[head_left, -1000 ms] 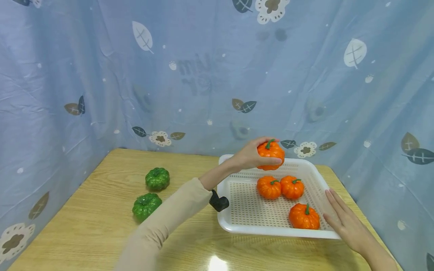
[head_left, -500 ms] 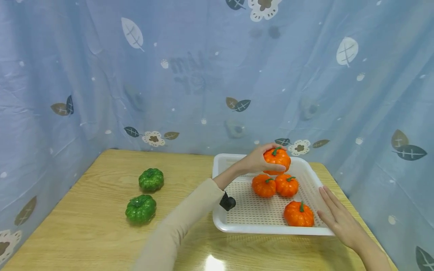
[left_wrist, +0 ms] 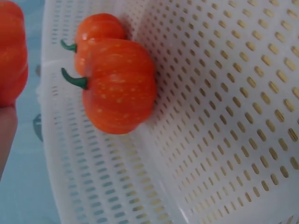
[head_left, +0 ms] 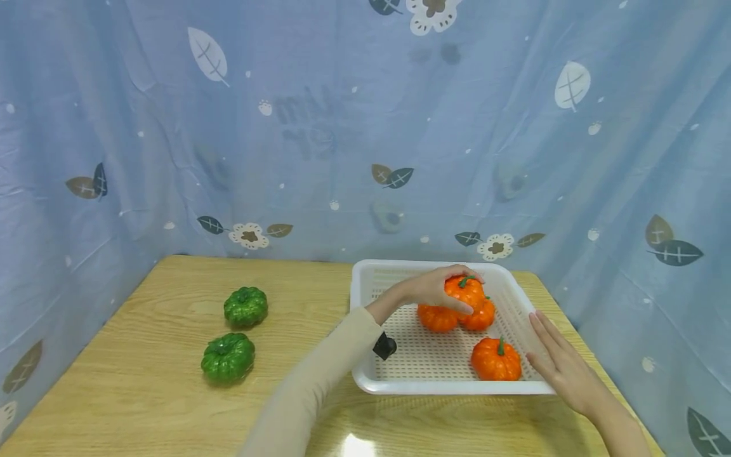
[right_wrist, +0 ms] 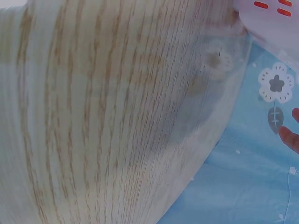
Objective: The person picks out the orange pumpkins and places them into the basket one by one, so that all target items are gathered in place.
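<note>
My left hand [head_left: 429, 289] grips an orange toy pumpkin [head_left: 467, 292] with a green stem, fingers over its far side and thumb in front. It is over the white perforated basket [head_left: 411, 388], partly covering two orange pumpkins [head_left: 436, 319] behind and below it. A further orange pumpkin [head_left: 495, 360] sits near the basket's front right corner. In the left wrist view the held pumpkin [left_wrist: 10, 53] shows at the left edge, apart from the two in the basket. With fingers extended, my right hand [head_left: 571, 374] rests against the basket's right side; only its fingertips [right_wrist: 290, 137] show in the right wrist view.
Two green pumpkins [head_left: 228, 357] stand on the wooden table [head_left: 137, 381] left of the basket. A blue patterned curtain [head_left: 285, 127] hangs along the table's back and sides. The left wrist's black camera [head_left: 385, 346] hangs over the basket's left part.
My left hand has lowered the held pumpkin from above the basket's back rim toward the two pumpkins inside. The head view has shifted slightly right. My right hand stays at the basket's side.
</note>
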`<act>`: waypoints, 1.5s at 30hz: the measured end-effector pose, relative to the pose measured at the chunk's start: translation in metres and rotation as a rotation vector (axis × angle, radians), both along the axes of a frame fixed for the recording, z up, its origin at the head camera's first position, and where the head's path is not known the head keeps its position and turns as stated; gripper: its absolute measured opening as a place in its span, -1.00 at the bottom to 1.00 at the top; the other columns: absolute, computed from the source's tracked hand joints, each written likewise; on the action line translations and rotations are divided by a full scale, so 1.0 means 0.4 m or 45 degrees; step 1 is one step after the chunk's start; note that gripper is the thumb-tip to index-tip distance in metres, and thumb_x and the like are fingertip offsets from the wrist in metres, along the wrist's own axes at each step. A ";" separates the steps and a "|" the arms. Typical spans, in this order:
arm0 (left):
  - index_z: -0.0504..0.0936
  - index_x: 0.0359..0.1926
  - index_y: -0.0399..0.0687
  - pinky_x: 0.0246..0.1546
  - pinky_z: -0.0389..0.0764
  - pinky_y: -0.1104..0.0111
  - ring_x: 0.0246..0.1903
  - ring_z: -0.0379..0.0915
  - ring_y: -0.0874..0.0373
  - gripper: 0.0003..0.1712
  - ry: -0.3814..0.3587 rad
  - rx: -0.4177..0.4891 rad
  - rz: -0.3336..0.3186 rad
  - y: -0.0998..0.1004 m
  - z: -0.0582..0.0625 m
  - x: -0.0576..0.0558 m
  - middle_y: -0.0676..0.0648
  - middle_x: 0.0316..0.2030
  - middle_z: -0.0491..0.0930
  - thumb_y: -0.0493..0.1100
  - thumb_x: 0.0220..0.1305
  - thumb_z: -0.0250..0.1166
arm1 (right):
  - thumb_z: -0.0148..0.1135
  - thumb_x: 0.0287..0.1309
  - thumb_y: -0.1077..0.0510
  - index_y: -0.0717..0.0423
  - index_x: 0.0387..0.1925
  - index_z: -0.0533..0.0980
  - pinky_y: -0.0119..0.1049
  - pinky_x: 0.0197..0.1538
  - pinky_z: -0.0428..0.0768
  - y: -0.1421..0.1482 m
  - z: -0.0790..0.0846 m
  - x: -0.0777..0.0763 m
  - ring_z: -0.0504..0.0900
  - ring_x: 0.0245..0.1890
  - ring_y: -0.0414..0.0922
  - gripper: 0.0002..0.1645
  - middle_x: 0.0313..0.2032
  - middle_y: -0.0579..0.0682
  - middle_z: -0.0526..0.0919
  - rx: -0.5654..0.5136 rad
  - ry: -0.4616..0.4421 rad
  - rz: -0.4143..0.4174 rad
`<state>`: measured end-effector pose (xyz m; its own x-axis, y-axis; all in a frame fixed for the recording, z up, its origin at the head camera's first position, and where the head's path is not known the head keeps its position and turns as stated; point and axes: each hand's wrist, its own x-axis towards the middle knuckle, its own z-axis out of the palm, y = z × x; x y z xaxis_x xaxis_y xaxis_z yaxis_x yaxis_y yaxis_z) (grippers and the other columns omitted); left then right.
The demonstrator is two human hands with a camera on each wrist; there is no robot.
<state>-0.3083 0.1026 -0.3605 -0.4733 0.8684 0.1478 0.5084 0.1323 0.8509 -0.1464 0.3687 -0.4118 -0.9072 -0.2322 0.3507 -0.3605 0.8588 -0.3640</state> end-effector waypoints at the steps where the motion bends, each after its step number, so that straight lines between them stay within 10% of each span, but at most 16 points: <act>1: 0.40 0.24 0.04 -0.02 0.48 0.47 -0.03 0.40 0.29 -0.36 0.004 -0.027 -0.029 0.001 -0.004 0.000 0.15 0.08 0.39 -0.14 0.15 0.41 | 0.06 0.34 0.14 0.13 0.50 -0.06 -0.13 0.44 -0.22 0.000 0.000 -0.001 0.01 0.36 0.38 -0.19 0.48 0.19 -0.10 -0.001 -0.004 -0.002; 11: 0.39 0.24 0.02 0.05 0.40 0.52 0.04 0.33 0.35 -0.39 0.031 -0.194 -0.229 0.016 -0.043 0.000 0.12 0.19 0.34 -0.16 0.17 0.37 | 0.04 0.34 0.15 0.14 0.49 -0.04 -0.42 0.36 -0.31 0.002 -0.006 0.001 0.01 0.35 0.39 -0.21 0.48 0.19 -0.10 -0.006 0.012 0.003; 18: 0.44 0.23 0.12 0.18 0.27 0.49 0.18 0.20 0.39 -0.41 0.054 -0.304 -0.307 0.017 -0.056 0.007 0.16 0.26 0.26 -0.11 0.17 0.37 | 0.05 0.34 0.15 0.12 0.49 -0.04 -0.31 0.41 -0.27 0.002 -0.004 -0.001 0.02 0.35 0.39 -0.20 0.47 0.19 -0.09 -0.004 0.011 0.000; 26: 0.54 0.17 0.11 0.12 0.36 0.49 0.11 0.28 0.42 -0.41 -0.164 -0.420 -0.393 0.012 -0.072 0.004 0.31 0.12 0.42 -0.21 0.07 0.44 | 0.04 0.35 0.13 0.12 0.49 -0.05 0.17 0.39 -0.11 0.000 -0.001 -0.001 0.02 0.34 0.41 -0.20 0.48 0.19 -0.10 -0.025 -0.029 -0.010; 45: 0.55 0.12 -0.05 0.13 0.28 0.57 0.10 0.23 0.51 -0.41 -0.319 -0.612 -0.520 0.051 -0.110 0.024 0.29 0.05 0.44 -0.41 0.02 0.44 | 0.06 0.34 0.14 0.13 0.49 -0.02 -0.32 0.39 -0.25 -0.002 -0.002 0.000 0.05 0.34 0.40 -0.20 0.47 0.18 -0.07 -0.001 0.003 -0.012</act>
